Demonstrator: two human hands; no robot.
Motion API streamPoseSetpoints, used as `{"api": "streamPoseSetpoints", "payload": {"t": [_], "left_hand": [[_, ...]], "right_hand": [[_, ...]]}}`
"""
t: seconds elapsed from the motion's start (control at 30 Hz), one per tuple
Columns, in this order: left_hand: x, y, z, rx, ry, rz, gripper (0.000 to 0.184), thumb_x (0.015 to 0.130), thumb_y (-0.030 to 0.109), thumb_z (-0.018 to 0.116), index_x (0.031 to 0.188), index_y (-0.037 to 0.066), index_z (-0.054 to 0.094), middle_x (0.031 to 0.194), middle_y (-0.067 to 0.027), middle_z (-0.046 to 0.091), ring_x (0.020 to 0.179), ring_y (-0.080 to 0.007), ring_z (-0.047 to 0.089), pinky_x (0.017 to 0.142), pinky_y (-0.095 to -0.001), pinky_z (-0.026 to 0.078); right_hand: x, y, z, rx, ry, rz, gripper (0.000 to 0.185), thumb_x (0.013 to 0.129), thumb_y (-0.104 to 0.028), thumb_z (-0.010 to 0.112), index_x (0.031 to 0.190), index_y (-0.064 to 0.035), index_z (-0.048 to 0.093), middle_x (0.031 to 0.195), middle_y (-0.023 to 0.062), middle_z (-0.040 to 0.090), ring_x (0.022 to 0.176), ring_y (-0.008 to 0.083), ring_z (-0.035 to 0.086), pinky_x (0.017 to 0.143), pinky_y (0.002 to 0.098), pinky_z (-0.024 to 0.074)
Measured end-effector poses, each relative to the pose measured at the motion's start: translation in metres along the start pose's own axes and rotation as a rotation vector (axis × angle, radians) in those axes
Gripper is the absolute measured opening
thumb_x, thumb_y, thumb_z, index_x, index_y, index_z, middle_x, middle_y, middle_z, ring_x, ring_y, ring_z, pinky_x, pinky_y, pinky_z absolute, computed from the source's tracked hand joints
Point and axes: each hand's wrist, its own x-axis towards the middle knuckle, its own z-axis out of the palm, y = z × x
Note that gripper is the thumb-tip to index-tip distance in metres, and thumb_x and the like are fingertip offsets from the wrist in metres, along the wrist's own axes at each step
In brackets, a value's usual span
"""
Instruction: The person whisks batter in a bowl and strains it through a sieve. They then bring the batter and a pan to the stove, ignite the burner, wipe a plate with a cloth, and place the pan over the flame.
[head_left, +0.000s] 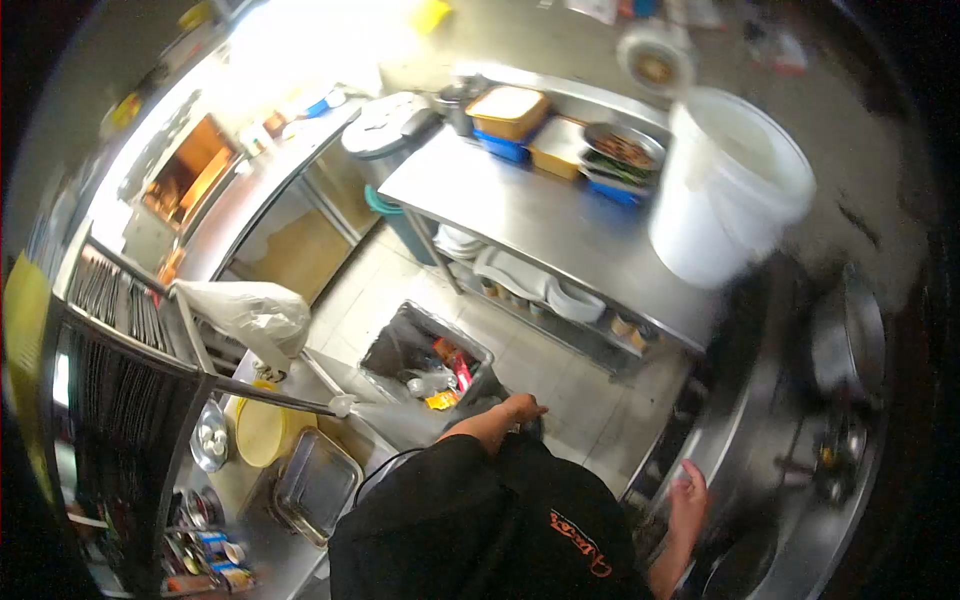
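Note:
My left hand [521, 408] hangs in front of my dark top, palm down. Its fingers look loosely stretched, and I see nothing in them. Just beyond it on the floor is a grey trash bin [478, 352], holding a clear plastic piece [430, 383] and red and orange wrappers [441, 400]. My right hand [688, 497] is by the edge of the steel counter [727, 425], somewhat blurred. Its thumb and fingers are apart with nothing visible between them.
A steel table [540, 215] bears food containers [508, 112] and a large white bucket [715, 210]. A pot [848, 340] sits at the right. On the left are a metal rack [205, 383], a plastic bag [255, 312], a yellow tub [262, 432] and a metal pan [320, 485].

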Motion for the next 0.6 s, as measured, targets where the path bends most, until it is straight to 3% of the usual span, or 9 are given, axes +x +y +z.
{"api": "streamPoseSetpoints", "payload": {"t": [0.07,0.17,0.27,0.37,0.4,0.5,0.53,0.6], "left_hand": [[0.035,-0.033,-0.015,-0.073,0.063,-0.003,0.062,0.086,0.055,0.051,0.099,-0.003,0.068,0.107,-0.0254,0.064,0.103,-0.0406,0.059,0.090,-0.0446,0.046],[0.051,-0.062,-0.058,-0.179,0.179,-0.111,0.059,0.084,0.051,0.053,0.101,-0.003,0.068,0.108,-0.0270,0.063,0.108,-0.0393,0.058,0.093,-0.0437,0.044],[0.048,-0.089,-0.085,-0.298,0.346,-0.235,0.056,0.082,0.049,0.055,0.099,-0.002,0.068,0.106,-0.0263,0.064,0.104,-0.0395,0.060,0.092,-0.0435,0.046],[0.055,-0.123,-0.097,-0.355,0.347,-0.281,0.056,0.082,0.049,0.056,0.101,-0.002,0.067,0.108,-0.0254,0.063,0.103,-0.0393,0.061,0.090,-0.0432,0.048],[0.045,-0.130,-0.101,-0.449,0.408,-0.285,0.057,0.081,0.049,0.056,0.102,-0.002,0.067,0.109,-0.0254,0.063,0.104,-0.0388,0.061,0.090,-0.0430,0.048],[0.041,-0.176,-0.067,-0.541,0.465,-0.406,0.058,0.080,0.052,0.059,0.101,-0.002,0.068,0.107,-0.0244,0.064,0.102,-0.0372,0.062,0.087,-0.0418,0.049],[0.035,-0.185,-0.061,-0.557,0.489,-0.480,0.058,0.079,0.052,0.059,0.100,-0.001,0.068,0.107,-0.0239,0.064,0.102,-0.0371,0.062,0.087,-0.0417,0.049],[0.021,-0.200,-0.041,-0.597,0.528,-0.633,0.059,0.079,0.053,0.058,0.099,-0.001,0.068,0.106,-0.0231,0.065,0.101,-0.0370,0.062,0.087,-0.0417,0.049]], "right_hand": [[0.024,-0.034,0.043,0.064,-0.152,-0.011,0.049,0.083,-0.011,0.066,0.128,0.0017,0.051,0.101,0.0056,0.061,0.080,0.0114,0.056,0.071,0.0283,0.0475],[0.069,-0.035,0.087,-0.006,-0.320,0.176,0.044,0.082,-0.012,0.068,0.123,0.0001,0.056,0.105,0.0072,0.060,0.082,0.0135,0.057,0.074,0.0286,0.0485],[0.114,-0.027,0.117,-0.237,-0.463,-0.045,0.039,0.082,-0.009,0.068,0.118,0.0017,0.058,0.104,0.0096,0.062,0.077,0.0121,0.059,0.066,0.0246,0.0473],[0.153,-0.071,0.145,-0.283,-0.591,-0.114,0.039,0.080,-0.010,0.071,0.116,0.0011,0.060,0.111,0.0108,0.060,0.080,0.0142,0.061,0.068,0.0245,0.0479],[0.163,-0.083,0.155,-0.185,-0.564,-0.075,0.038,0.078,-0.019,0.077,0.108,0.0012,0.064,0.112,0.0107,0.061,0.082,0.0158,0.061,0.069,0.0250,0.0482],[0.214,-0.104,0.183,-0.262,-0.608,-0.317,0.042,0.080,-0.036,0.075,0.096,0.0021,0.068,0.114,0.0115,0.060,0.081,0.0165,0.062,0.068,0.0269,0.0493],[0.253,-0.071,0.188,-0.287,-0.679,-0.415,0.040,0.085,-0.028,0.069,0.112,0.0013,0.063,0.101,0.0133,0.064,0.083,0.0200,0.062,0.077,0.0345,0.0490],[0.270,-0.106,0.213,-0.105,-0.725,-0.145,0.044,0.089,-0.034,0.062,0.111,0.0035,0.062,0.090,0.0122,0.065,0.084,0.0199,0.062,0.076,0.0344,0.0484]]}}
